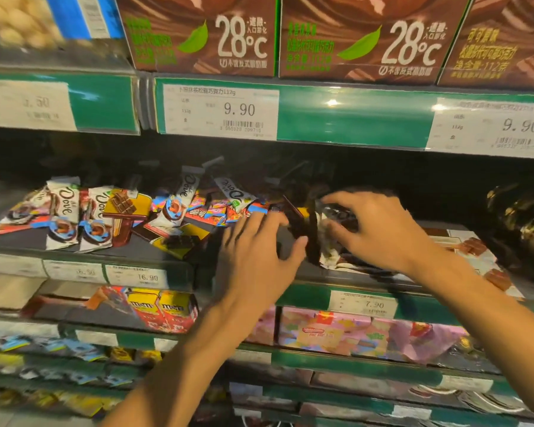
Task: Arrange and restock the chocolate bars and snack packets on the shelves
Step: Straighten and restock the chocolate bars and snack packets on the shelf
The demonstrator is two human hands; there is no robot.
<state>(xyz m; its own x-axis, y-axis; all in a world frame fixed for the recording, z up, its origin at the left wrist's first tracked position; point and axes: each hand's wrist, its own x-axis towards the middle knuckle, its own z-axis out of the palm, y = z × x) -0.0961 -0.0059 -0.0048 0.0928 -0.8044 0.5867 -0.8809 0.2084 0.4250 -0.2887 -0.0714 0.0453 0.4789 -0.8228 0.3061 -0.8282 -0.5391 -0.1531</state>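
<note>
Middle shelf point(84, 257), store aisle, both hands in at its centre. Left hand point(255, 251) has fingers extended and a little spread, thumb reaching right to touch a dark chocolate bar point(296, 223) standing on edge; whether it truly grips the bar, cannot tell (motion blur). Right hand point(379, 229) is arched, fingers curled down onto a dark-and-white snack packet point(333, 238) lying just right of that bar; the fingertips appear to pinch its top. Left of the hands, a loose heap of Dove bars point(65, 208) and bright small packets point(216, 211) sprawls across the same shelf, overlapping, not aligned. Shelf above: brown boxes marked 28°C point(204, 35), price tag 9.90 point(221, 112) beneath. Shelf below: M&M's boxes point(161, 309) at left, pink packets point(336, 331) at right.
</note>
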